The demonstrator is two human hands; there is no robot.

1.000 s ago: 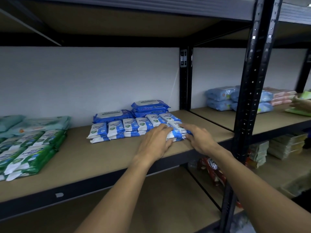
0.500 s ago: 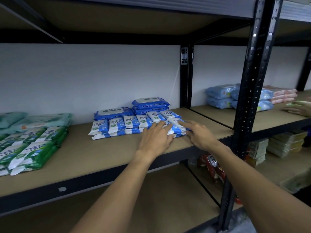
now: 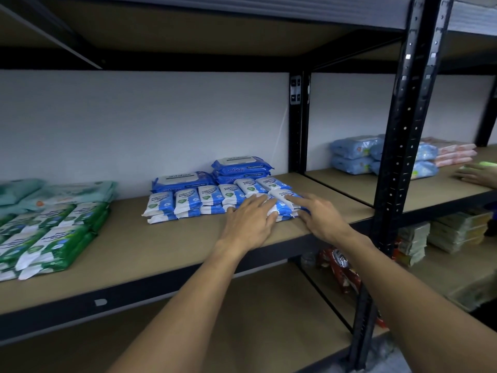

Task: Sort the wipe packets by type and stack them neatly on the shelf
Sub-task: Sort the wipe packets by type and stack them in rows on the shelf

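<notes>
A row of small blue-and-white wipe packets [image 3: 188,203] lies in low stacks on the brown shelf board [image 3: 161,246]. Behind them sit larger blue packets [image 3: 242,165], two stacked on the right and one on the left. My left hand [image 3: 250,222] lies flat with straight fingers on the front of the rightmost small stack. My right hand [image 3: 320,216] touches that same stack from its right side, fingers extended, the index finger on top of a packet. Green-and-white packets [image 3: 53,232] are stacked at the shelf's left, with pale teal packs [image 3: 70,192] behind them.
A black upright post [image 3: 403,157] stands just right of my right arm. The neighbouring bay holds light blue packs [image 3: 355,154] and pink packs [image 3: 451,154]; another person's hand [image 3: 478,176] rests there. The lower shelves carry red packets [image 3: 338,265] and yellowish stacks [image 3: 457,232].
Both hands stay on the right-hand small blue stack, shifting only slightly as they press it; the view has dropped a little. The other person's hand has moved on the right shelf.
</notes>
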